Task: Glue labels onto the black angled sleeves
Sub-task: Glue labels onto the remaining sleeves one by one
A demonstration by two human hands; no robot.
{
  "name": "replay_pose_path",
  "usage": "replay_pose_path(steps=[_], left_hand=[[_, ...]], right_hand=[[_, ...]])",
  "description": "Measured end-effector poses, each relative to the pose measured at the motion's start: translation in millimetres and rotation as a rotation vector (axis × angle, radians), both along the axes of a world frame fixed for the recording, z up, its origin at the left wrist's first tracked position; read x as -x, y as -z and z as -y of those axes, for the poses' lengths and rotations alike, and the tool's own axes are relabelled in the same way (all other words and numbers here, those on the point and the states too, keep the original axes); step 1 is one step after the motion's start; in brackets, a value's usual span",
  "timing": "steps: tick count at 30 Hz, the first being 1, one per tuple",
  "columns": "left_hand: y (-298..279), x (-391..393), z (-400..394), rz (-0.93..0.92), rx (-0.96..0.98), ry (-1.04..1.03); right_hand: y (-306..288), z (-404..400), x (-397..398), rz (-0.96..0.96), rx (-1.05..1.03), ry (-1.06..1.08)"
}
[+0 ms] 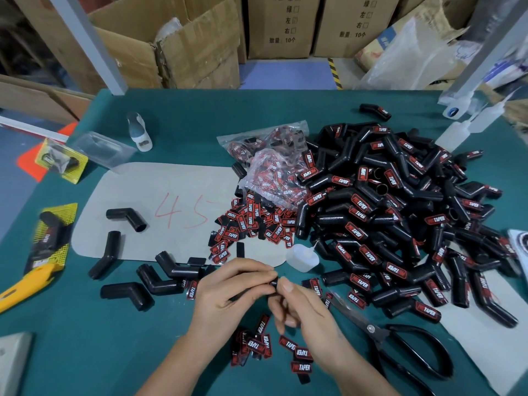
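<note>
1. Centrally, just above the near part of the bench (143,352), a small black piece (275,282) is held between both hands; only its end shows, so whether it is a sleeve or a label cannot be told.
2. The left hand (228,290) is curled, with its fingertips pinching the piece from the left.
3. The right hand (300,307) is curled too, its thumb and forefinger pinching the same piece from the right.
4. The piece's long axis seems to run left to right, with the visible end pointing toward the right hand.
5. Unlabelled black angled sleeves (168,274) are laid to the left of the hands, their bends pointing various ways; two more lie on a grey sheet (171,181) marked "45" in red.
6. A large heap of labelled sleeves (400,218) is piled on the right of the bench.
7. Loose red-and-black labels (251,221) are spread between the sheet and the heap, and a smaller cluster (285,350) lies just below the hands.
8. A small white glue bottle (303,257) lies just beyond the hands, its nozzle tilted toward the heap.
9. Black scissors (400,338) rest to the right of the hands, and a yellow knife (25,287) lies at the left edge.
</note>
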State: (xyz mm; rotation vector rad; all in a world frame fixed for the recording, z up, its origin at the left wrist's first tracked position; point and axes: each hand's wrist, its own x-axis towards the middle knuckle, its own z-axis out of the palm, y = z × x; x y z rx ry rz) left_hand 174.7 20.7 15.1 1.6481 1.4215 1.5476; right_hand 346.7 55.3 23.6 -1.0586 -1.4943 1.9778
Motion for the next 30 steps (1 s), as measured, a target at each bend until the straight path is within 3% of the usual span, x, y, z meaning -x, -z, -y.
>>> replay_pose_path(steps=[5, 11, 20, 30], left_hand=[[2.2, 4.1, -1.0, -0.061, -0.010, 0.005], [-0.3, 10.1, 0.7, 0.068, 0.165, 0.088], [-0.4, 24.8, 1.5, 0.061, 0.245, 0.304], [-5.7, 19.8, 9.0, 0.057, 0.308, 0.391]], right_hand=[[-1.4, -2.1, -0.8, -0.001, 0.004, 0.011], [-4.4, -4.6, -3.8, -0.005, -0.023, 0.024], [-3.1, -7.2, -10.2, -0.021, -0.073, 0.010], [-0.7, -9.2, -8.4, 0.071, -0.374, 0.122]])
